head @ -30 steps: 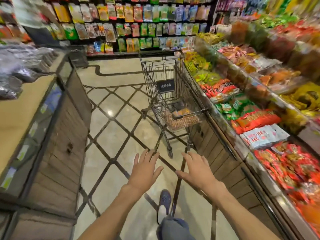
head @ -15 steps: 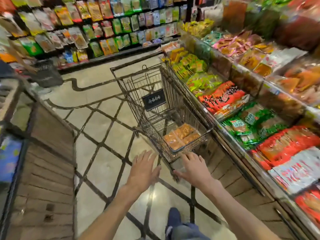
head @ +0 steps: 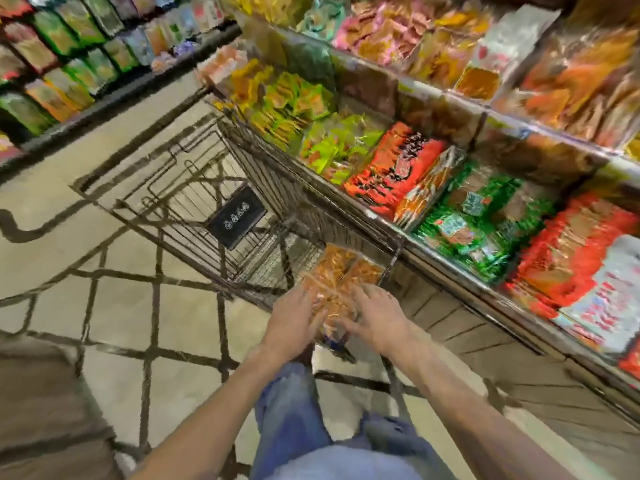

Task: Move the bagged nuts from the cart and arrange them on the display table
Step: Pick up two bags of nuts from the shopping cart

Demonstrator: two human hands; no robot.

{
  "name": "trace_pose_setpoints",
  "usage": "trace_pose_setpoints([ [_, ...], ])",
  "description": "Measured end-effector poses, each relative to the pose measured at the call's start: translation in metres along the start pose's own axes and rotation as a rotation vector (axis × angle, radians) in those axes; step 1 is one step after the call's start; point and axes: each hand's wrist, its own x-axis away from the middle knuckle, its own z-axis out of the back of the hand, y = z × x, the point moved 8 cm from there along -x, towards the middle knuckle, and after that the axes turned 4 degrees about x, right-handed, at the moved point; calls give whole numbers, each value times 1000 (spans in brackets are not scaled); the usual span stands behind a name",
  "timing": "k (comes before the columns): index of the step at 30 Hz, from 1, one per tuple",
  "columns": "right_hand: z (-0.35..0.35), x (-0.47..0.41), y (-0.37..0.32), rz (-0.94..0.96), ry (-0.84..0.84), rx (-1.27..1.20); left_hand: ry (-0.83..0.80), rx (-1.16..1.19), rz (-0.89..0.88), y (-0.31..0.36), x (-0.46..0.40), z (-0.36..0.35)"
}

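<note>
The nut bags [head: 341, 271] lie in the near end of the wire cart [head: 194, 216], beside the bench [head: 450, 271]. Left hand [head: 291, 323] and right hand [head: 381, 318] rest on the nearest bag; blur hides whether either grip has closed. Clear film, flat, rectangular: probably light, soft, slippery. Grasp opposite edges.

Shop: snack shelves [head: 450, 174], wire cart [head: 194, 202].
</note>
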Motion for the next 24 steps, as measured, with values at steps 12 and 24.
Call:
trace_pose_setpoints([
  [12, -51, -126, -13, -439, -42, -327, -301, 2, -148, -109, -192, -43],
  [24, -145, -195, 24, -723, -66, -536, -414, 271, 51, -166, -329, -168],
])
